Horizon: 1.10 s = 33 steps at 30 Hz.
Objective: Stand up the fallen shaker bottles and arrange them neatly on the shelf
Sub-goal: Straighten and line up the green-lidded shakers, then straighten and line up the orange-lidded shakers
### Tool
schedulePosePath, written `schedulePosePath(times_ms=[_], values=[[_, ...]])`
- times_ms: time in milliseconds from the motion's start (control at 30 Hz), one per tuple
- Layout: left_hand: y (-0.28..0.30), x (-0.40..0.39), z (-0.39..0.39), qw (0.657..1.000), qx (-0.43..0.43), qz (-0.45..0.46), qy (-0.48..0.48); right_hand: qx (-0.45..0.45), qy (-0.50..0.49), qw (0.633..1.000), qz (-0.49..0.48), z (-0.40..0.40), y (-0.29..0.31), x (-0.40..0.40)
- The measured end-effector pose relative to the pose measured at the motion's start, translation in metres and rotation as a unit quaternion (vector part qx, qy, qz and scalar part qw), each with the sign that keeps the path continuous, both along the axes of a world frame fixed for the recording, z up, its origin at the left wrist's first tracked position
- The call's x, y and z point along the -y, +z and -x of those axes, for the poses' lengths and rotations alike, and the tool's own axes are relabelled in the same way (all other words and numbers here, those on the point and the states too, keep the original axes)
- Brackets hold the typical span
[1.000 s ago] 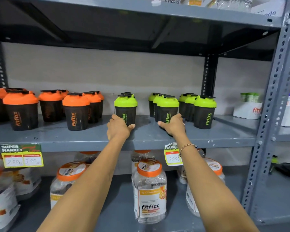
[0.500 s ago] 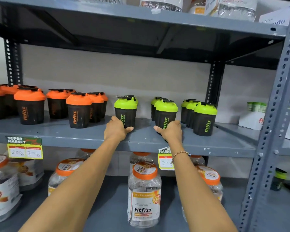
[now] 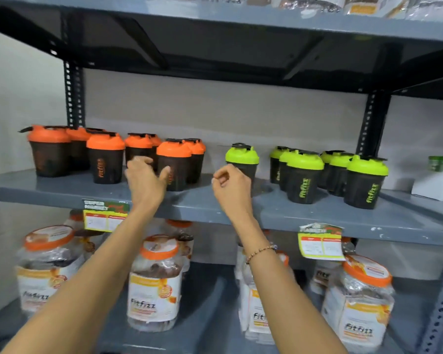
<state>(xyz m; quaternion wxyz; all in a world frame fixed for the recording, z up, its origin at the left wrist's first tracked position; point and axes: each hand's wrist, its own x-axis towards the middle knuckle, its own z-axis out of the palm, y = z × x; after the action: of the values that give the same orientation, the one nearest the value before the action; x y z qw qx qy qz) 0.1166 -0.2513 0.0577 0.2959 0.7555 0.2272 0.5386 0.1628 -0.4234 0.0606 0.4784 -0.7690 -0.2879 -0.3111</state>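
Note:
Black shaker bottles stand upright on the grey middle shelf (image 3: 207, 200). Several orange-lidded ones sit at the left, the nearest of them an orange-lidded shaker (image 3: 175, 166). A single green-lidded shaker (image 3: 242, 159) stands alone near the middle, and a cluster of green-lidded shakers (image 3: 304, 176) fills the right. My left hand (image 3: 146, 181) is spread open just left of the nearest orange-lidded shaker, thumb close to its side, holding nothing. My right hand (image 3: 232, 187) hangs in front of the lone green shaker with fingers loosely curled and nothing in them.
Large clear Fitfizz jars (image 3: 155, 284) with orange lids fill the shelf below. Yellow price tags (image 3: 320, 241) hang from the shelf's front edge. A white box (image 3: 437, 187) sits at the far right. The upper shelf (image 3: 241, 19) overhangs above, and a perforated upright (image 3: 374, 123) stands behind the green shakers.
Both hands have let go of the two green-lidded shakers and shifted left. My left hand now sits by the orange-lidded group. The view has swung left too.

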Motion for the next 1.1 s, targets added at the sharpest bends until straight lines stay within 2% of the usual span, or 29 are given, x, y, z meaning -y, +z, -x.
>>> schedulePosePath(times_ms=[67,133,333,433,600,767,1100], values=[[-0.003,-0.044,0.018,0.997,-0.024,0.007,0.071,-0.059,0.020,0.998,0.023,0.005,0.000,-0.036],[-0.006,-0.083,0.031,0.993,-0.060,0.038,0.091,-0.107,0.017,0.993,0.047,0.006,-0.001,-0.066],[-0.002,-0.155,0.041,0.983,-0.163,0.082,-0.022,-0.195,-0.058,0.968,0.149,0.000,0.006,-0.123],[0.007,-0.161,0.033,0.971,-0.198,0.110,-0.082,-0.210,-0.079,0.962,0.158,-0.003,0.005,-0.132],[0.011,-0.164,0.018,0.964,-0.193,0.151,-0.103,-0.236,-0.075,0.958,0.143,-0.002,0.009,-0.139],[0.008,-0.170,0.011,0.970,-0.176,0.135,-0.097,-0.226,-0.119,0.954,0.160,-0.004,0.006,-0.146],[0.001,-0.162,0.005,0.966,-0.204,0.052,-0.148,-0.227,-0.159,0.956,0.098,-0.007,0.002,-0.140]])
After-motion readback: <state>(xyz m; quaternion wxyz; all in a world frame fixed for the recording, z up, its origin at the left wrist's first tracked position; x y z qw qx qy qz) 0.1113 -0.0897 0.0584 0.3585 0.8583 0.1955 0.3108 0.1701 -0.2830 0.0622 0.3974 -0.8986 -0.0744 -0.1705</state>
